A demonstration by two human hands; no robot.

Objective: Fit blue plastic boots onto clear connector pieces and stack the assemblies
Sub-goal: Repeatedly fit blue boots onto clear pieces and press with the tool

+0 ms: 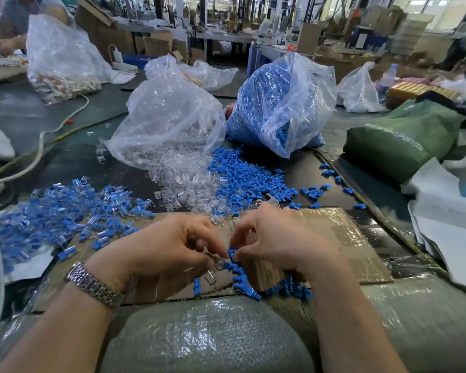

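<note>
finished pile (51, 211) cut off left

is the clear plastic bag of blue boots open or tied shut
Open. The clear plastic bag of blue boots lies with its mouth gaping toward the person, and loose blue boots have spilled out onto the dark table.

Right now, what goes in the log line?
step: fitting | left hand: pinches clear connector | right hand: pinches blue boot | assemblies pile: left

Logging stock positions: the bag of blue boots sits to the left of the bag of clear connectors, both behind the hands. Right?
Not quite. The head view shows the bag of blue boots to the right of the bag of clear connectors. Both do sit behind the hands.
</note>
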